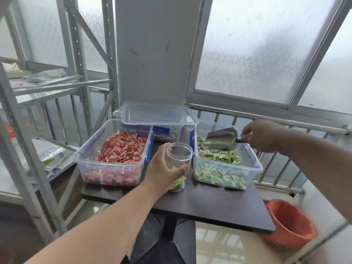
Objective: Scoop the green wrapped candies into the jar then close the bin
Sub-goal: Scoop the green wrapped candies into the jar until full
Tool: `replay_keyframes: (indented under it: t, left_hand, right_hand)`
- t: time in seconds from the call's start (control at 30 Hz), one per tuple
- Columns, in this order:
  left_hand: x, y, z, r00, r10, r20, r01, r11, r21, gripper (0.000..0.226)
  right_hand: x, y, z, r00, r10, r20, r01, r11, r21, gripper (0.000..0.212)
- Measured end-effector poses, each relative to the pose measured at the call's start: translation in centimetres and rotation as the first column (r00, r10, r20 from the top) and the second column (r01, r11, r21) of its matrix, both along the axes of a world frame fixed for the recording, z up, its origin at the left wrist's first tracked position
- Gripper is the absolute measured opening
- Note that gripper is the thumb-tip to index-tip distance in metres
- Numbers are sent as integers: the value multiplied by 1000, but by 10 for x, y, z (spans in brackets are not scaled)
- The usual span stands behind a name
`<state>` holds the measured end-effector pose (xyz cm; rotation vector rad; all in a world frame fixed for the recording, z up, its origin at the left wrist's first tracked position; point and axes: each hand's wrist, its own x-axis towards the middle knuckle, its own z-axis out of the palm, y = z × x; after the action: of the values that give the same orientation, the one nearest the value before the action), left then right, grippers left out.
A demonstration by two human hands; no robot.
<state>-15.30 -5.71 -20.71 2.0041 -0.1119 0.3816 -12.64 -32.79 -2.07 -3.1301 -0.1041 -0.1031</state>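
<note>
Soft daylight through frosted windows [253, 54] (bowed at edges), faint shadows, mild blur

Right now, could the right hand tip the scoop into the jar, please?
Probably yes: the jar is open-topped beside the green bin, steadied by the left hand; nothing stands between.

Three clear plastic bins share one dark table [219, 206]: one of red wrapped candies [122, 149], one of green wrapped candies [219, 159], and a third bin [165, 133] at the back under two stacked lids [158, 114]. One open jar [179, 159], one metal scoop [222, 139] and two hands, left [163, 168] and right [261, 135], complete the count, with one orange basket [291, 225] on the floor.
</note>
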Motion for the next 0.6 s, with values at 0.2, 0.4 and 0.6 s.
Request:
replay_keyframes:
  t: [0.2,0.4,0.6]
  left_hand:
    - [21,6,-34,994,-91,-60,90,996,-23,90]
    - [48,7,-44,977,-176,-122,176,984,-15,82]
    - [54,3,-53,985,-141,-100,145,989,41,87]
  right_hand:
    - [51,-12,-56,992,-113,-63,103,984,-147,29]
    - [75,-12,-65,944,-161,-287,-10,856,-516,29]
    - [103,1,-53,966,-176,-189,54,854,-517,22]
